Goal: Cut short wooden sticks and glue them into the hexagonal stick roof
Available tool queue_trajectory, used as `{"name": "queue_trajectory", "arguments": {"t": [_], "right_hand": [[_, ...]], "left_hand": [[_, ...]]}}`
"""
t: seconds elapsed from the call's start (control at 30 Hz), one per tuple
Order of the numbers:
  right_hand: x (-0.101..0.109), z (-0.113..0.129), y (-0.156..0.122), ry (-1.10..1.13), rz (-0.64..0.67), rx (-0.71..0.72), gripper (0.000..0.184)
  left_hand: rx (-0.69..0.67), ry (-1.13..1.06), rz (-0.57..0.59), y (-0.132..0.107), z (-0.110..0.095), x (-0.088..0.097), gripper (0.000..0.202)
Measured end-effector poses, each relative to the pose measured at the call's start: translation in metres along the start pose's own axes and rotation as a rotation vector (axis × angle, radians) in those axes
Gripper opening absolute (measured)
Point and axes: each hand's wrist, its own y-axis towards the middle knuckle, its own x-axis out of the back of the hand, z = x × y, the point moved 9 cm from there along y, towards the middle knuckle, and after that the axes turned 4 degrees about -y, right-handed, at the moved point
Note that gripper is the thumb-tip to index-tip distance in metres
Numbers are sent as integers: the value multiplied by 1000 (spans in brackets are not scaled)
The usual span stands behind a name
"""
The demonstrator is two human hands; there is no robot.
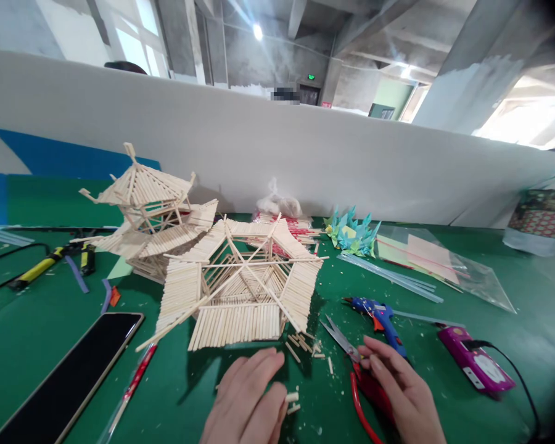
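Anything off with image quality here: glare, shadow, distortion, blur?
Head view: ceiling light flares, bright opening at right washes out; head view: white partition bows, suggesting wide-angle distortion, and the right corners darken; head view: front stick model shows distinct sticks above a soft shadow on the green table, while the far-right plastic container looks smeared.

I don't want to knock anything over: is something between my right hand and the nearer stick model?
Yes: scissors blades lie between your right hand and the nearer stick model, plus loose stick pieces by its near right corner.
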Motion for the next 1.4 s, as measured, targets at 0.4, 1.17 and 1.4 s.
{"name": "queue_trajectory", "arguments": {"t": [0.4,1.17,1.4], "right_hand": [[-148,21,-17,376,454,-55,30],[-190,28,-5,781,536,6,36],[-189,25,-6,806,518,-6,39]], "left_hand": [[65,67,151,75,44,-7,19],[213,-92,210,67,72,-30,15],[192,-92,202,64,73,-30,18]]}}
